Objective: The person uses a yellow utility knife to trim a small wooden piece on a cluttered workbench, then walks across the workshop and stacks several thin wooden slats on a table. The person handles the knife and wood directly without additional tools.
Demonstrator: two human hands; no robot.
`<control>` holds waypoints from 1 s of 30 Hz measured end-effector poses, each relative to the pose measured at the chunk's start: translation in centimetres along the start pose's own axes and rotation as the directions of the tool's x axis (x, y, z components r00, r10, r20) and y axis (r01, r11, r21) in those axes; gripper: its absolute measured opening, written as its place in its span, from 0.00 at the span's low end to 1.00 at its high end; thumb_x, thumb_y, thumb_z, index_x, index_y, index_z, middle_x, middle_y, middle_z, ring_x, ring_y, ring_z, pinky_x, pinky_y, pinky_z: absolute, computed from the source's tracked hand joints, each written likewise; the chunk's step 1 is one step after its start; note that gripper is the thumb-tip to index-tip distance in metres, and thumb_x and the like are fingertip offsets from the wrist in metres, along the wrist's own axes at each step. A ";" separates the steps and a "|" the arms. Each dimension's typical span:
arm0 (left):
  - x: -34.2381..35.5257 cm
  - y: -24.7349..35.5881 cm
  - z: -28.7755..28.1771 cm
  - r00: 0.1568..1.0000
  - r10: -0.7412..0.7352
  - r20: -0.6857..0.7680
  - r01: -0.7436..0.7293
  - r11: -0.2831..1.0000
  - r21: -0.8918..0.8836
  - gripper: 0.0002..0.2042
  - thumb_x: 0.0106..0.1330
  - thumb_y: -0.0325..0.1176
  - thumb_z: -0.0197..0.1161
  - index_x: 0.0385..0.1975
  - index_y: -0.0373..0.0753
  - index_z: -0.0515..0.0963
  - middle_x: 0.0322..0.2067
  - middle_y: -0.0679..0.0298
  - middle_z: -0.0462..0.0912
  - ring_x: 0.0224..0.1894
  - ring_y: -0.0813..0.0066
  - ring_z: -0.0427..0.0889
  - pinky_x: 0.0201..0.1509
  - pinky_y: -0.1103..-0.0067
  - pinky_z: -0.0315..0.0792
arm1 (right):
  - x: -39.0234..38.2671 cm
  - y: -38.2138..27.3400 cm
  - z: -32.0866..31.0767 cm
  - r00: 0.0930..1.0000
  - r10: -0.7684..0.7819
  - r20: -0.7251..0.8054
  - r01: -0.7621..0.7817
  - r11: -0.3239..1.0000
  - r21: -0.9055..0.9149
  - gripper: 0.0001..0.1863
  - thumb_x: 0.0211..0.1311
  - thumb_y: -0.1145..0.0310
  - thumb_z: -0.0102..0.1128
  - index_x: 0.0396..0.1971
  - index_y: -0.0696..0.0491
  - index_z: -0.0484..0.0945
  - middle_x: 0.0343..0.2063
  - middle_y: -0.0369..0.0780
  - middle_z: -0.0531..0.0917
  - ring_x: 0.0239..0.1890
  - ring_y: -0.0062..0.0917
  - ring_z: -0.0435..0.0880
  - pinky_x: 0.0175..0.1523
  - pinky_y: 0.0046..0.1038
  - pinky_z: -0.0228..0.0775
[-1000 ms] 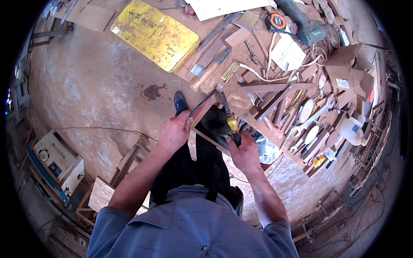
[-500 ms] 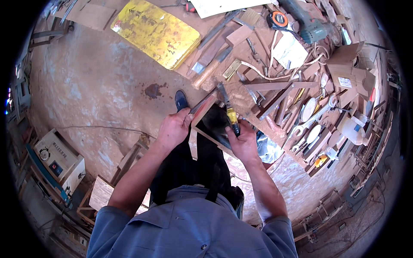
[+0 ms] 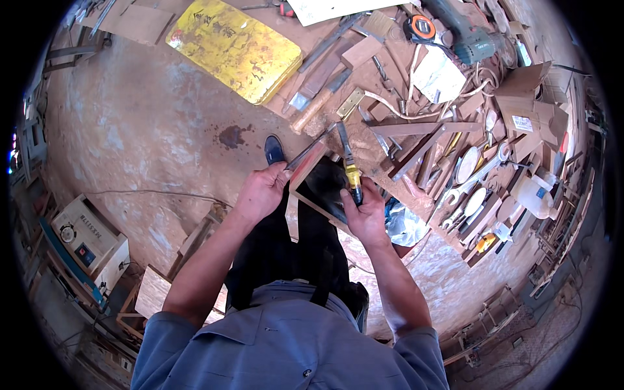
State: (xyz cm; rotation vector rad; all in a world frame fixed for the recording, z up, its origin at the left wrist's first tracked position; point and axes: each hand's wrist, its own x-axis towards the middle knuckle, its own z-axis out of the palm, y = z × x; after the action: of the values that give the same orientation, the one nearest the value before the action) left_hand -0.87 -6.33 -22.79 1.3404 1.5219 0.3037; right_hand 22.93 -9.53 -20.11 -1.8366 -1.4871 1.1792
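My left hand (image 3: 261, 192) is closed, its thumb and fingers pinching the near end of a thin dark strip (image 3: 311, 147). That strip runs along the reddish side of an open wooden frame (image 3: 320, 208) above my lap; the frame's inside is dark. In my right hand (image 3: 367, 213) is a chisel (image 3: 351, 174) with a yellow and black handle, its metal blade pointing away from me. The blade's tip stands close to the far end of the strip; whether they touch I cannot tell.
Ahead to the right, a low wooden bench (image 3: 413, 188) bears sawdust and several hand tools, with a tape measure (image 3: 422, 27) and a green power tool (image 3: 471, 42) farther back. Beyond my left hand lies a yellow case (image 3: 235, 52). A pale machine (image 3: 88, 237) stands at the left.
The chisel has turned a little, its blade tip shifting right and slightly away from me. My left hand, the strip and the frame stay nearly in place.
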 end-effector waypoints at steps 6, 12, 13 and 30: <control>0.2 0.1 -0.3 1.000 0.011 -0.014 -0.009 0.996 0.091 0.11 0.72 0.37 0.55 0.44 0.37 0.78 0.18 0.62 0.73 0.21 0.77 0.72 0.28 0.78 0.70 | -0.6 0.1 0.1 0.991 -0.040 0.130 0.053 0.993 -0.101 0.10 0.54 0.69 0.66 0.24 0.61 0.77 0.34 0.49 0.81 0.33 0.45 0.81 0.39 0.36 0.75; 0.0 0.3 -0.1 1.000 0.017 -0.009 -0.017 1.000 0.011 0.11 0.72 0.38 0.55 0.44 0.37 0.78 0.17 0.63 0.73 0.21 0.77 0.72 0.28 0.77 0.70 | 0.0 -0.6 0.2 0.999 -0.036 0.003 0.036 0.997 -0.069 0.10 0.54 0.68 0.66 0.24 0.60 0.78 0.34 0.49 0.81 0.32 0.46 0.81 0.39 0.37 0.76; 0.1 0.3 -0.1 1.000 0.011 -0.008 -0.011 1.000 0.013 0.11 0.72 0.38 0.55 0.44 0.38 0.78 0.17 0.63 0.73 0.21 0.77 0.72 0.28 0.78 0.70 | 0.3 -0.5 0.1 0.998 -0.007 0.059 0.014 0.993 -0.113 0.10 0.54 0.68 0.66 0.24 0.60 0.78 0.34 0.49 0.81 0.32 0.46 0.81 0.38 0.38 0.76; -4.5 6.1 -3.2 0.912 -0.135 0.387 0.376 0.652 -0.659 0.11 0.74 0.38 0.51 0.42 0.38 0.77 0.25 0.67 0.76 0.15 0.86 0.65 0.17 0.87 0.57 | 4.6 -3.9 -7.4 0.973 -0.027 -0.231 -0.044 0.954 -0.295 0.20 0.66 0.54 0.53 0.33 0.60 0.76 0.31 0.54 0.75 0.33 0.50 0.78 0.41 0.45 0.70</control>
State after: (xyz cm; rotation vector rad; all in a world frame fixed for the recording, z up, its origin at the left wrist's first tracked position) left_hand -0.62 -6.71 -14.55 0.4849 1.1127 0.4342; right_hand 27.35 -3.06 -14.65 -2.0975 -1.5876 0.7381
